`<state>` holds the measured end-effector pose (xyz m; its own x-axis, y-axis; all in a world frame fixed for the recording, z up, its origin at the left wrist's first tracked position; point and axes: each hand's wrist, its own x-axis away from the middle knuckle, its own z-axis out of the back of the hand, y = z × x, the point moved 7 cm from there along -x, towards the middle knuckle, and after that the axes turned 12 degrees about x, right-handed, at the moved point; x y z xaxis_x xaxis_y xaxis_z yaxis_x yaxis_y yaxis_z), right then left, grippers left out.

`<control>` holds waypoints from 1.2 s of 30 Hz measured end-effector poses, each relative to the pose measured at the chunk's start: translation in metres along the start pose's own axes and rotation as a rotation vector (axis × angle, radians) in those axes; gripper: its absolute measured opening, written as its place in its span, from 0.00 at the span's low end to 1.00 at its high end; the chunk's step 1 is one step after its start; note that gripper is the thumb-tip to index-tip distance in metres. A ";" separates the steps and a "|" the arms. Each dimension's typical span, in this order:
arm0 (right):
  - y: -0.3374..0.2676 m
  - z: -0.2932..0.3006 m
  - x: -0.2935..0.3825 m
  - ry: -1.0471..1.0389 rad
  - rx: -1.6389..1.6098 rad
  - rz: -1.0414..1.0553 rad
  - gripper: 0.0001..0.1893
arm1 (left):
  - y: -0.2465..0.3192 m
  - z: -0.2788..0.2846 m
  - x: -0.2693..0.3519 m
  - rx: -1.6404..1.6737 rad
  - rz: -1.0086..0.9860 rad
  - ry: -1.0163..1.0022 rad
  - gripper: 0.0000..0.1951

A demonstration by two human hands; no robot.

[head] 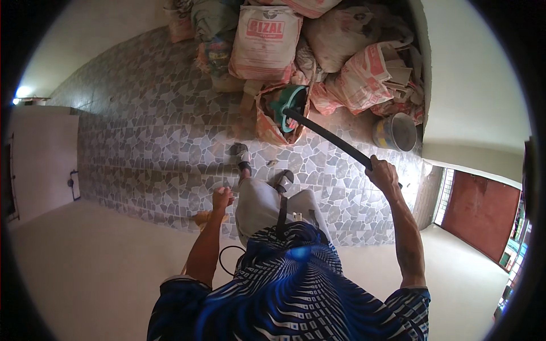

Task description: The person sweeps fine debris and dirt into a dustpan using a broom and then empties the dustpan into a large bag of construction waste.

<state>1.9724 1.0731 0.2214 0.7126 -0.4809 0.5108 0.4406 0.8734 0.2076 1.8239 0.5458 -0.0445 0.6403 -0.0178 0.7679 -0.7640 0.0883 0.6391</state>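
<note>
My right hand (383, 174) grips the long black handle of a green plastic dustpan (293, 97). The dustpan is tipped on its side in the mouth of an upright, open woven sack (275, 135), which has debris inside. My left hand (222, 198) hangs in front of my left side with its fingers curled, and nothing shows in it. Behind my left forearm is a tan, bristly thing (204, 219), perhaps a broom head, mostly hidden by the arm.
Filled cement sacks (266, 53) are piled against the wall beyond the open sack. A metal bucket (394, 132) stands to their right. A small scrap (272, 163) lies on the stone-patterned floor (162, 140) near my feet. A reddish-brown door panel (480, 213) is at the right.
</note>
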 end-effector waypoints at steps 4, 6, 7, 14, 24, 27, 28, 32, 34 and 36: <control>-0.011 -0.003 0.005 0.026 0.010 0.024 0.14 | 0.001 0.012 -0.007 -0.072 0.034 -0.035 0.18; -0.014 -0.011 0.007 0.050 0.009 0.031 0.14 | 0.005 0.009 -0.004 -0.106 0.020 -0.078 0.18; -0.013 -0.015 0.011 0.053 0.006 0.029 0.15 | 0.010 0.005 0.002 -0.097 0.009 -0.054 0.13; -0.013 -0.019 0.027 0.121 -0.052 0.006 0.15 | 0.019 0.010 0.024 -0.040 0.037 -0.069 0.10; -0.036 -0.036 0.045 0.116 -0.248 -0.038 0.14 | 0.008 0.045 0.037 -0.045 0.037 -0.013 0.13; -0.050 -0.041 0.046 0.127 -0.337 -0.061 0.13 | 0.012 0.056 0.038 -0.096 -0.003 0.004 0.14; -0.046 -0.049 0.047 0.121 -0.341 -0.079 0.13 | 0.019 0.045 0.043 -0.089 0.008 0.002 0.14; -0.059 -0.062 0.044 0.090 -0.365 -0.081 0.14 | 0.031 0.046 0.048 -0.080 0.031 0.012 0.13; -0.070 -0.064 0.049 0.090 -0.371 -0.113 0.14 | 0.031 0.050 0.047 -0.071 0.045 -0.015 0.15; -0.080 -0.064 0.057 0.117 -0.444 -0.122 0.15 | 0.030 0.057 0.044 -0.061 0.058 -0.047 0.17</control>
<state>2.0132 0.9709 0.1802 0.6869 -0.6053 0.4022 0.6972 0.7051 -0.1296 1.8247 0.4909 0.0108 0.5899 -0.0571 0.8055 -0.7924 0.1512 0.5910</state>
